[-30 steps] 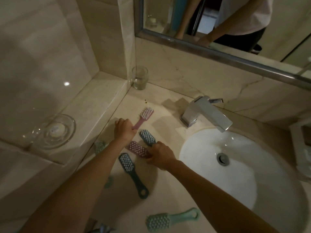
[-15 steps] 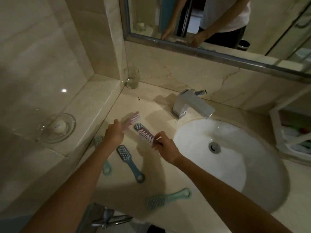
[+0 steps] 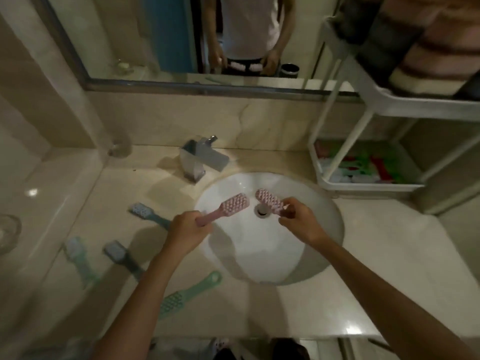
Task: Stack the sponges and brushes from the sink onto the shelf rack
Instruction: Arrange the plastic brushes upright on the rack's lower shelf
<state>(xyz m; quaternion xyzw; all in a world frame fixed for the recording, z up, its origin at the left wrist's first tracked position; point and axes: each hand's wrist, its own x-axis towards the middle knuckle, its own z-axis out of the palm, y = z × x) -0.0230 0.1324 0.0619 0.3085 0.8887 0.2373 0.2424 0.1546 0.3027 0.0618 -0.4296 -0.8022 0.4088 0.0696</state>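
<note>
My left hand (image 3: pixel 187 229) grips the handle of a pink brush (image 3: pixel 228 207), its bristled head pointing up and right over the white sink (image 3: pixel 319 245). My right hand (image 3: pixel 298 222) pinches the end of a second pink brush (image 3: pixel 268 201), held above the drain. Several more brushes lie on the counter to the left: a blue one (image 3: pixel 145 213), a pale blue one (image 3: pixel 78 255), a dark blue one (image 3: pixel 122 255) and a green one (image 3: pixel 187 294). The white shelf rack (image 3: pixel 368 187) stands at the right; its lower tray holds coloured items and its upper tier holds sponges.
A chrome faucet (image 3: pixel 202 159) stands behind the sink. A glass (image 3: pixel 119 146) sits in the back left corner and a glass dish (image 3: pixel 7 232) on the left ledge. The mirror (image 3: pixel 181 48) runs along the wall.
Both hands have carried their pink brushes from the left counter to above the sink. The view has swung right, bringing the shelf rack into sight.
</note>
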